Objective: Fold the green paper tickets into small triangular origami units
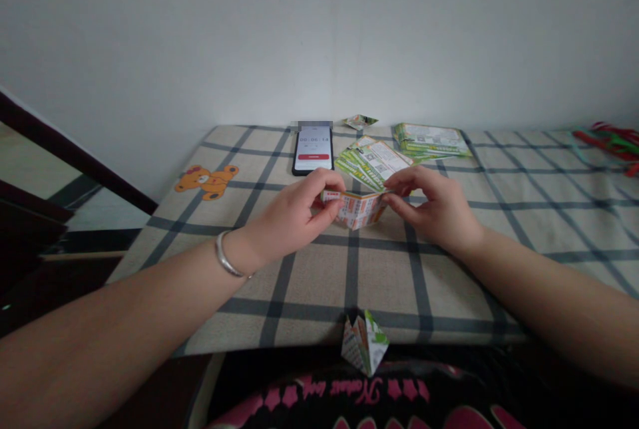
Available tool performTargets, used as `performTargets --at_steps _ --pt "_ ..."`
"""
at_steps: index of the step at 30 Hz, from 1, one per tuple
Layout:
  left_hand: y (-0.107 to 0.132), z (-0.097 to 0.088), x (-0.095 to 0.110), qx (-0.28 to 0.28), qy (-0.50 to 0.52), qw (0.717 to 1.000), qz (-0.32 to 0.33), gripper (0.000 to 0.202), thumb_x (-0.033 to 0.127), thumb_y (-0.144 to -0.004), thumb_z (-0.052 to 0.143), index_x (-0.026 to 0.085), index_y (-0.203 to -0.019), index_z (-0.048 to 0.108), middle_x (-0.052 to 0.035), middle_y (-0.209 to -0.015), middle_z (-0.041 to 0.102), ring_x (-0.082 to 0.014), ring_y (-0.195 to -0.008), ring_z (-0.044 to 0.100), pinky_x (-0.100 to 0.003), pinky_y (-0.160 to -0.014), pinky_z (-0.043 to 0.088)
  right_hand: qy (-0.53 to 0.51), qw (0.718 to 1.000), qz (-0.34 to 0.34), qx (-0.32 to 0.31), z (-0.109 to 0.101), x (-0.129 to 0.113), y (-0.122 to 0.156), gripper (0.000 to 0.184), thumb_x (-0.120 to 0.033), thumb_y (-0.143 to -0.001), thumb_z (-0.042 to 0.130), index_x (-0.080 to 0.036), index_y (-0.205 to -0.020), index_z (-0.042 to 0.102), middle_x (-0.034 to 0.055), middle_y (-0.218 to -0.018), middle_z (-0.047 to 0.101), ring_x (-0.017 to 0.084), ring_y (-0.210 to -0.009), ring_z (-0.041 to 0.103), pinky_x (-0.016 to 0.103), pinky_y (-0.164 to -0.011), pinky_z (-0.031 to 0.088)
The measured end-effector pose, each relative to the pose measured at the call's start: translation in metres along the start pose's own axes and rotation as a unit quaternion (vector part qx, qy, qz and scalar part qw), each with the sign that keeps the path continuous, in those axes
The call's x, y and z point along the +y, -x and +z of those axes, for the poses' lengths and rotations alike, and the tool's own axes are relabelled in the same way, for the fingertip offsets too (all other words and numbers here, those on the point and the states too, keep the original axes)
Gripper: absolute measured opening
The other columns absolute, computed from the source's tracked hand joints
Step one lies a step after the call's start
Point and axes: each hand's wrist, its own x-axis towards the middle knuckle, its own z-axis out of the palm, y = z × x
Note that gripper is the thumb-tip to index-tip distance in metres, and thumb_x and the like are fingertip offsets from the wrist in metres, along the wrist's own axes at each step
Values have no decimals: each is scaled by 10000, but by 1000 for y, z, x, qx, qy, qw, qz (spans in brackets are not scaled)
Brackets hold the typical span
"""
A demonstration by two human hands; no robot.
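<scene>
A printed sheet of paper (360, 211), white with orange and red print, is held up between my hands above the tablecloth. It looks partly folded, with a crease near its middle. My left hand (294, 213) pinches its left end, where a folded edge shows between thumb and fingers. At the right end, the thumb and fingertips of my right hand (436, 206) close on its upper corner. Just behind it lies a fan of green and white leaflets (377, 159). A folded paper piece (364, 344) with pointed tips sits at the table's near edge, close to my lap.
A phone (313, 149) showing a running timer lies behind my left hand. Further back are another folded paper piece (360, 122) and a stack of leaflets (432, 140). Red and green strands (609, 143) lie far right. The checked tablecloth (239, 216) carries a bear picture (207, 181).
</scene>
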Motion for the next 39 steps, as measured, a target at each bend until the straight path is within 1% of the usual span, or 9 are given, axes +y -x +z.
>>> performTargets --at_steps 7,12,14,18,25,29,32,35,39 --pt "1 1 -3 0 -2 1000 -13 206 130 -885 516 205 -1076 493 -7 -1015 584 -98 -845 596 -200 -696 517 -69 995 70 -11 3 0 -2 54 -234 -826 634 -192 -842 603 -11 -699 635 99 -583 550 231 -540 455" --pt "-1 2 -5 -30 -53 996 -66 234 162 -875 528 195 -1106 511 -9 -979 626 -103 -738 599 -238 -655 491 -65 992 88 -61 5 3 -2 81 -229 -798 648 -184 -859 619 -12 -689 608 101 -581 524 236 -538 439" --pt "-2 3 -8 -37 -83 994 -66 243 175 -869 551 193 -1110 527 -20 -991 636 -130 -791 606 -276 -706 499 -53 992 89 -75 6 5 -2 112 -231 -788 658 -187 -885 625 -10 -710 607 103 -593 521 238 -544 435" --pt "-3 4 -11 -38 -132 990 -41 255 180 -857 587 188 -1108 546 -41 -1051 638 -193 -983 588 -375 -861 496 -8 992 84 -92 7 7 -2 136 -248 -784 663 -193 -907 641 -10 -708 594 104 -585 495 238 -533 410" --pt "-2 4 -11 -49 -163 985 -20 328 175 -863 586 169 -1186 529 -64 -1140 618 -213 -1083 549 -416 -968 461 42 988 89 -118 8 7 -3 148 -263 -779 668 -206 -915 658 -9 -709 585 113 -602 503 243 -549 405" --pt "-2 2 -12 -55 -184 981 12 351 210 -863 603 191 -1211 561 -74 -1146 583 -220 -1109 516 -429 -1002 439 53 985 99 -130 7 7 -4 151 -258 -774 666 -206 -916 658 -6 -718 592 124 -630 519 253 -565 408" --pt "-3 1 -11 -81 -199 974 76 282 253 -881 598 223 -1160 624 -72 -1160 574 -229 -1131 488 -433 -1011 430 54 984 105 -134 7 7 -4 148 -256 -773 657 -205 -912 657 -4 -722 597 129 -640 525 257 -569 407" --pt "-2 1 -10 -111 -218 959 145 225 278 -900 581 248 -1108 661 -58 -1181 590 -241 -1167 466 -439 -1014 427 54 983 108 -136 8 8 -3 146 -270 -781 647 -204 -911 656 0 -729 605 129 -635 525 260 -568 405" --pt "-2 1 -8 -130 -239 945 183 195 273 -915 561 269 -1072 677 -34 -1179 623 -239 -1154 491 -440 -971 454 54 983 110 -139 7 9 -3 152 -278 -788 640 -207 -921 660 2 -726 603 133 -640 523 256 -566 401"
